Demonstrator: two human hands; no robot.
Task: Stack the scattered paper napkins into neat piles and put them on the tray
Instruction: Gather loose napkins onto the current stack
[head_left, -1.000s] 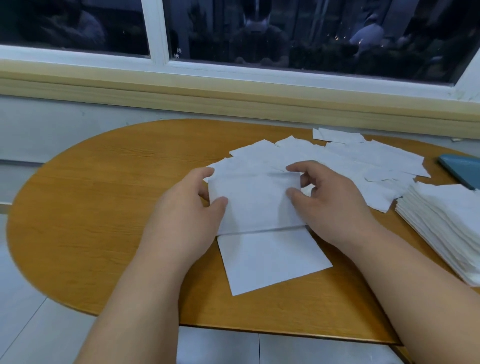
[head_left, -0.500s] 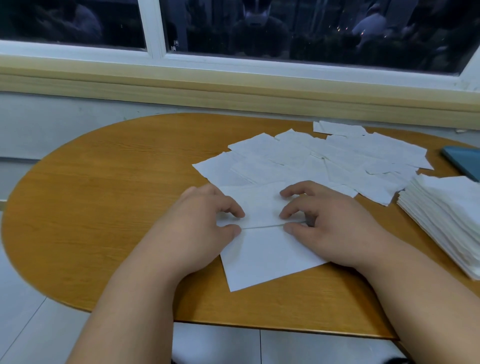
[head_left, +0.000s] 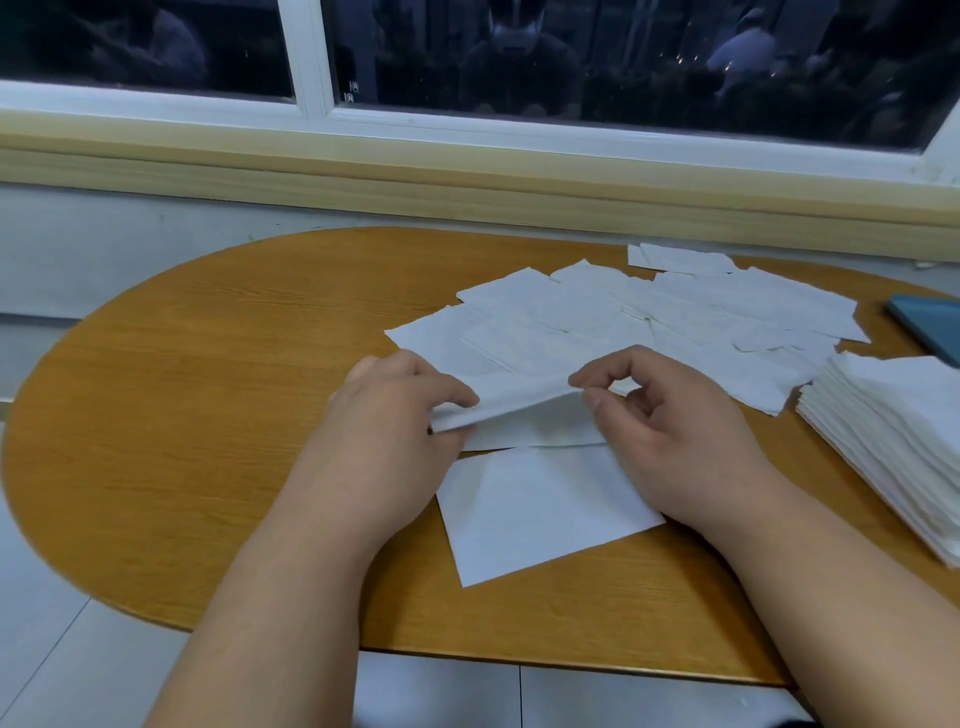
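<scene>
Presently, a napkin (head_left: 519, 401), judged limp, is pinched by left hand (head_left: 387, 434) at 9 o'clock, right hand (head_left: 675, 431) at 3.

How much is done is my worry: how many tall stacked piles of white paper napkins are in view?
1. The tall pile of white paper napkins sits at the wooden table's right edge, partly cut off by the frame. Others may lie out of view there.

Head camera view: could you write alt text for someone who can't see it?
The left hand and right hand pinch the ends of a white napkin above a flat napkin on a wooden table. Scattered napkins lie behind; a neat pile sits right, near a blue tray.
</scene>
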